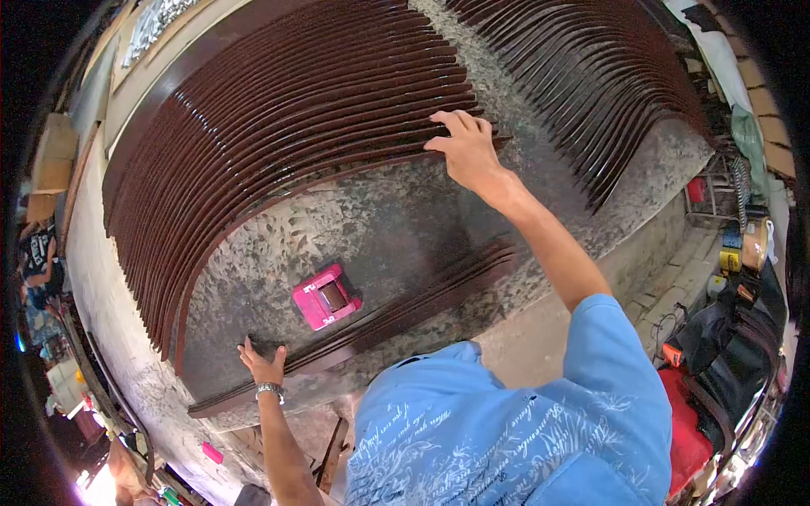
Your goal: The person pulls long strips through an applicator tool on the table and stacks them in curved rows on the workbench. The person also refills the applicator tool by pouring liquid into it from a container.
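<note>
- Two bare arms reached forward from a blue printed shirt [506,430], over a mottled gray table [295,223].
- Nearest the body, a small stack of dark brown strips [380,325] lay along the near side of the table, gently curved, their right ends slightly spread.
- Close to the left end of that stack was the left hand [263,368], with a bracelet [270,388] at its wrist. Its fingers were spread and its thumb stood wide of them; whether it touched the strips, I could not tell.
- Low on the left, a small bright pink item [212,453] showed near the table's edge; it was too small to name.
- Between the small stack and the larger spread, a pink tool [326,297] sat on the table, with something brown in its opening.
- Farther out, the right hand [469,152] was at the right ends of the large fan of brown strips [312,110]. Thumb and fingertips curved with a wide gap between them; contact with a strip could not be made out.
- That fan curved from the far side down to the left, its strips overlapping in close rows.
- To its right lay a second fan of brown strips [591,93], bending down toward the right side of the table.
- Beyond the upper left, shiny pieces [156,34] lay in a pale frame.
- At the far left, another person [38,253] in dark clothing was partly visible.
</note>
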Tool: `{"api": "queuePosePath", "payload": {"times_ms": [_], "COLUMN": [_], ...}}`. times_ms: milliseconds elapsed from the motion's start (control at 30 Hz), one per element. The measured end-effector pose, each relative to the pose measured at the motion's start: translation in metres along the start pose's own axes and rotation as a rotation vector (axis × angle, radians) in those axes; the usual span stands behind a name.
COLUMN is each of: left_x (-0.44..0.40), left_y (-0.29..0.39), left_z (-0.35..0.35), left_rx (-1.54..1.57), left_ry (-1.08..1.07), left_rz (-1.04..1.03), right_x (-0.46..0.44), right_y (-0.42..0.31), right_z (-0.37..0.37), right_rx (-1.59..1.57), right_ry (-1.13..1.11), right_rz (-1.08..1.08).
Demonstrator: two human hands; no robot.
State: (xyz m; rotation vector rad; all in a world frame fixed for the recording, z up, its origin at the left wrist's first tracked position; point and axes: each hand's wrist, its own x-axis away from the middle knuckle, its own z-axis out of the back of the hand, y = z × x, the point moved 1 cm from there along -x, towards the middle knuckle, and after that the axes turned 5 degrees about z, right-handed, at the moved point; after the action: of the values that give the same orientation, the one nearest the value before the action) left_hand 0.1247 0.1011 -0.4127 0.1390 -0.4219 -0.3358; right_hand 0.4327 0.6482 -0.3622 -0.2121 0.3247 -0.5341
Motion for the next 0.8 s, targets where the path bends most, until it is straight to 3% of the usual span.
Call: {"api": "queuePosePath", "payload": {"times_ms": [300, 800], "left_x": [-0.001, 0.001], "left_y": [-0.005, 0.000], "left_z": [-0.003, 0.000], "left_rx": [0.004, 0.023], "left_ry": [0.000, 0.002], "left_rz": [-0.009, -0.004], "right_x": [-0.010, -0.002], "right_y": [-0.005, -0.002], "right_z": [-0.003, 0.000], "right_rx": [0.025, 0.062], "right_ry": [-0.095, -0.045], "right_rz": [0.031, 0.075]}}
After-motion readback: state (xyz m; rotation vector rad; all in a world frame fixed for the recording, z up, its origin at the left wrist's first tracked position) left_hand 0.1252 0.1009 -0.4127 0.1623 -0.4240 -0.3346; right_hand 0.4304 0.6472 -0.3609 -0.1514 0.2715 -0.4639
